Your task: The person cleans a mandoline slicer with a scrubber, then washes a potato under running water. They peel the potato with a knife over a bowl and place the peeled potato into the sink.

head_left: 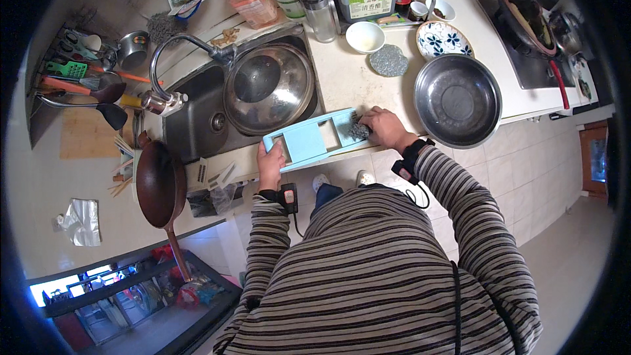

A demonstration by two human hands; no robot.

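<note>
My left hand (271, 163) grips the left end of a light-blue plastic grater frame (306, 145), its thumb over the end slot. The frame lies slantwise along the counter's front edge, below the sink, with rectangular gaps showing in it. At its right end my right hand (387, 127) holds a grey steel wool scrubber (359, 131) against the plastic. My right fingertips are partly hidden behind the wool. White grater inserts (223, 175) are left of my left hand.
A metal pan lid (268, 88) lies over the right part of the sink (194, 114), under the faucet (157, 66). A steel basin (458, 101) overhangs the counter edge at right. A brown frying pan (160, 185) stands at left. A glass jar (319, 14) and bowl (365, 37) are behind.
</note>
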